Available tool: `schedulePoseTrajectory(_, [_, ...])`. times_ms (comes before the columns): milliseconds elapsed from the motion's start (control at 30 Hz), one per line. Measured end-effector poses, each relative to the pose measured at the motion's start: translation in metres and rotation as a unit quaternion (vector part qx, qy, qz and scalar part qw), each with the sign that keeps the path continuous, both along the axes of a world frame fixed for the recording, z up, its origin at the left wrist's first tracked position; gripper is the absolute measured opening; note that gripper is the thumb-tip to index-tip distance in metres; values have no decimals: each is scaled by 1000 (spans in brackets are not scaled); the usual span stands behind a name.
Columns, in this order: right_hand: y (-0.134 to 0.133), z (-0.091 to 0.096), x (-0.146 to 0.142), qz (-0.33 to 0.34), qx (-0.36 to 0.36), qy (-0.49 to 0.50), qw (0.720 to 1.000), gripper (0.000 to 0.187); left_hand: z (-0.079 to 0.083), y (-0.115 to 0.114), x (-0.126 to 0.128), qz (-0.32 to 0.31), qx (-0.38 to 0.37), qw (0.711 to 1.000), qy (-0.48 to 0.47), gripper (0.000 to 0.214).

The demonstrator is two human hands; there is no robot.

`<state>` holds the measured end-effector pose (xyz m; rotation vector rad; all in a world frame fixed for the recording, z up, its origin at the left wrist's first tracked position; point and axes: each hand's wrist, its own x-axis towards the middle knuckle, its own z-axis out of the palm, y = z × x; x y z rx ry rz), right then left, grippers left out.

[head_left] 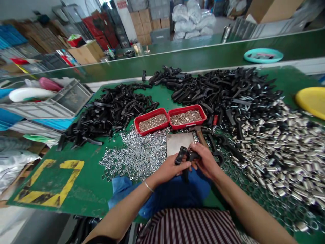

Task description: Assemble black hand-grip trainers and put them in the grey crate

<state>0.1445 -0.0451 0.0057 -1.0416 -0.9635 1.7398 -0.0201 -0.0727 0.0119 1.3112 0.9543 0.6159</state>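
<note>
Close in front of me, a black plastic part [181, 155] with a ring-like end is held between both hands. My left hand [169, 168] is closed round its left side, thumb laid along it. Fingers of my right hand [203, 157] are closed on its right side; whether they also pinch something small is hidden. Just beyond the hands lies a flat metal plate [177, 142]. A hammer [201, 135] with a wooden handle rests right of the plate. Two red trays [166, 123] of small metal pins stand behind it.
Loose nuts and washers [144, 152] spread to the left, metal sleeves [284, 145] and rings to the right. Black parts are heaped at the back left [109, 108] and back right [215, 84]. A red-handled screwdriver [215, 121] lies near the hammer. A grey crate [71, 98] stands at far left.
</note>
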Motion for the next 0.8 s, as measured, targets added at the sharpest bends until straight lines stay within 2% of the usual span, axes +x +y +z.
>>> schedulePoseTrajectory(33, [-4, 1, 0, 10, 14, -20, 1000, 37, 2, -3, -2, 1, -16, 1000, -7, 40])
schedulePoseTrajectory(100, [-9, 2, 2, -32, 86, -127, 988, 36, 6, -6, -6, 28, -11, 1000, 7, 45])
schedulePoseTrajectory(200, [-9, -2, 5, -123, 198, -306, 923, 31, 7, -6, -11, 91, 16, 996, 16, 53])
schedulePoseTrajectory(267, [-7, -5, 6, -113, 219, -353, 903, 29, 6, -2, -15, 152, -1, 987, -42, 50])
schedulePoseTrajectory(367, [-3, -5, 6, -60, 221, -370, 900, 29, 3, 6, -17, 238, -43, 963, -116, 38])
schedulePoseTrajectory(500, [0, 0, 2, -17, 227, -395, 890, 26, 0, 12, -12, 201, -73, 974, -70, 37])
schedulePoseTrajectory(633, [4, -1, 3, -5, 236, -403, 884, 26, -3, 14, -6, 173, -38, 984, 37, 43])
schedulePoseTrajectory(800, [9, -5, 7, 13, 228, -412, 882, 26, -9, 18, -3, 157, -14, 984, 85, 45])
